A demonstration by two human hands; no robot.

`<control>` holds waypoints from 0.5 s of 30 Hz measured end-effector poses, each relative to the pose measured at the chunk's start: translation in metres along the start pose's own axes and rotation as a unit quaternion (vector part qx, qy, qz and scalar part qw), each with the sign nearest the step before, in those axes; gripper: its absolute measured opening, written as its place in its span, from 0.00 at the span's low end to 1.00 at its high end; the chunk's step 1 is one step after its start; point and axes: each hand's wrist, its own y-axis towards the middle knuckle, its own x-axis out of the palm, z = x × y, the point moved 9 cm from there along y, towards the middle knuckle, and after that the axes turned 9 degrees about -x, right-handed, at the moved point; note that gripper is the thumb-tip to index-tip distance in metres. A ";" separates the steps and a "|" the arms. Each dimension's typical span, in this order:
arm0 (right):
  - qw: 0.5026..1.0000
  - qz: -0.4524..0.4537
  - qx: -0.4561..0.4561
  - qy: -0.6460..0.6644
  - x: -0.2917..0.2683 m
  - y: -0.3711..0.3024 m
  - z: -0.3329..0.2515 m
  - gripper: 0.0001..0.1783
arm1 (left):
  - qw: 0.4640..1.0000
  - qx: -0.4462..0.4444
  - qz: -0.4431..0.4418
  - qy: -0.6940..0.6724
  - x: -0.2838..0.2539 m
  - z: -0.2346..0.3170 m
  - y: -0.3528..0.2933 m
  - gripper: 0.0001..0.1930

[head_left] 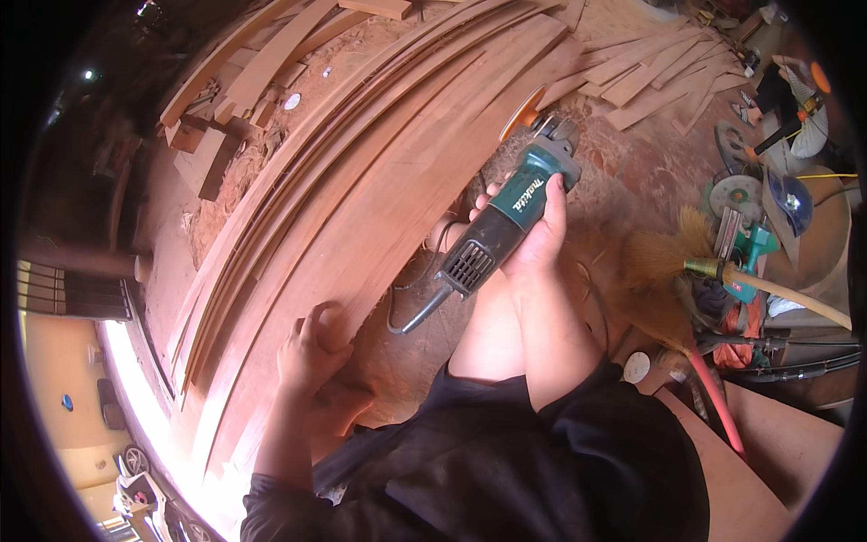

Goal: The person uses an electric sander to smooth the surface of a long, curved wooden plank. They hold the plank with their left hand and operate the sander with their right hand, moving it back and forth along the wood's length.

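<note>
Angle grinder point(510, 210) in right grip point(540, 242); left grip point(309, 354) on plank point(366, 244), closure unclear; broom point(670, 246) nearby.

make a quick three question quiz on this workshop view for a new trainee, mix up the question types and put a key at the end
1. Which hand holds the green and black angle grinder?
A) left
B) right
C) both

2. True or false: the left hand holds a straw broom.

3. Fill in the blank: the disc at the head of the grinder shows a rim coloured ____.

Key:
1. B, the right hand.
2. False; the left hand is at the wooden plank.
3. Orange.
</note>
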 end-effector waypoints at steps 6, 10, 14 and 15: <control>0.999 -0.036 0.011 -0.015 -0.011 -0.009 -0.009 0.42 | 0.994 0.029 -0.032 -0.105 0.093 -0.044 0.055 0.41; 0.985 -0.158 0.052 0.051 -0.003 -0.008 0.016 0.40 | 0.992 0.109 0.008 0.057 0.095 -0.045 0.099 0.32; 0.977 -0.203 0.061 -0.009 -0.015 0.001 0.065 0.45 | 0.986 0.013 -0.012 0.167 0.115 -0.097 0.128 0.48; 0.977 -0.201 0.066 -0.038 -0.010 0.007 0.068 0.45 | 0.983 0.013 0.003 0.185 0.122 -0.099 0.130 0.50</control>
